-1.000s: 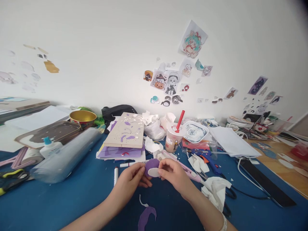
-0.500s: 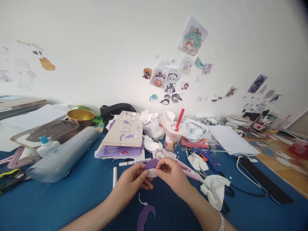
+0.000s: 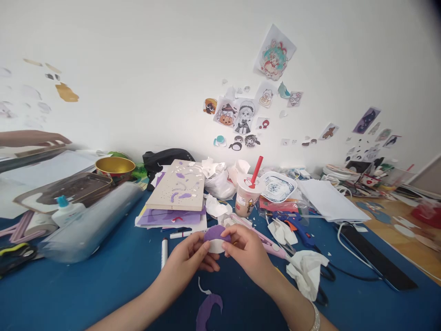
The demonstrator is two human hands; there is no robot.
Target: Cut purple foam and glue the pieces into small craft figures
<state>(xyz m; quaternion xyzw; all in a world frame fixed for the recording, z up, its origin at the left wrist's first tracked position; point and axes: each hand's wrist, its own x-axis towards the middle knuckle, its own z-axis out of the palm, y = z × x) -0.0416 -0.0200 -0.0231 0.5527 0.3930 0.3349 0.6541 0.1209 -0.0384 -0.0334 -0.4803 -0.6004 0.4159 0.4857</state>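
A small rounded cutout (image 3: 216, 246), purple along the top and white below, is pinched between my two hands above the blue table. My left hand (image 3: 193, 253) grips its left edge with thumb and fingers. On the right edge, the thumb and fingertips of my right hand (image 3: 246, 248) are closed. Below the hands lies a curved purple scrap (image 3: 208, 310) with a thin white strip (image 3: 204, 287) at its upper end. A white marker (image 3: 164, 253) is just left of my left hand, and a pink hair straightener (image 3: 270, 243) lies beyond my right hand.
A beige board (image 3: 175, 188) with purple scraps rests on purple sheets. Behind my hands stands a cup (image 3: 246, 197) with a red straw. A blue glue gun (image 3: 303, 230) and crumpled tissue (image 3: 308, 273) lie right. Another person's hand (image 3: 37, 138) reaches in at far left.
The cutout has shifted slightly left and shows more of its face between my fingers. Another person's hand has come into view at the far left.
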